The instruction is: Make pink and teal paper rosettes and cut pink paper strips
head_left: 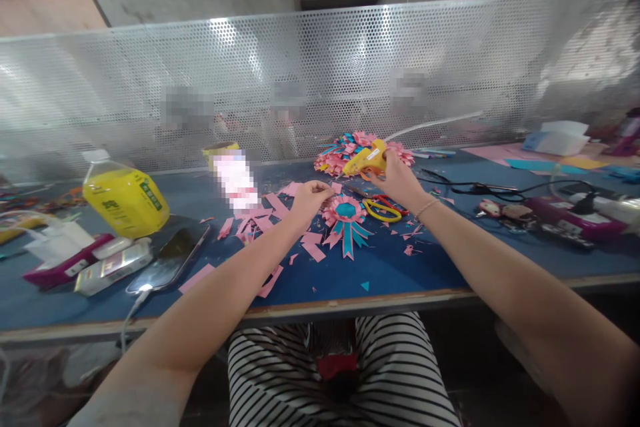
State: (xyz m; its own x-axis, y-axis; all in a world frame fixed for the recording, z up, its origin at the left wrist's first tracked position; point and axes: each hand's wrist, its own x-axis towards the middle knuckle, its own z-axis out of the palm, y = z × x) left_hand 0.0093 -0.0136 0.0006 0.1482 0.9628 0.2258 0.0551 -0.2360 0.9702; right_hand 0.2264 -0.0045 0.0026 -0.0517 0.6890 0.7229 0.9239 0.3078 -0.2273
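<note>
My right hand point(395, 177) is wrapped round a yellow hot glue gun point(365, 159), its nozzle pointing left and down. A small piece of pink paper point(337, 187) is pinched in the fingertips of my left hand point(313, 197), close to the nozzle. Just below lies a pink and blue paper rosette point(346, 211) with ribbon tails. Scissors with yellow handles point(383, 211) rest to its right, under my right hand. Behind the glue gun sits a pile of similar pink and blue rosettes point(327, 163), partly hidden by it.
Pink paper scraps point(313, 250) lie scattered over the blue table point(400, 280). Left are a yellow bottle point(127, 203), a phone point(173, 257) on a cable and a purple power strip point(70, 263). Another purple power strip point(575, 219) and cords lie right. A perforated metal screen point(340, 60) stands behind.
</note>
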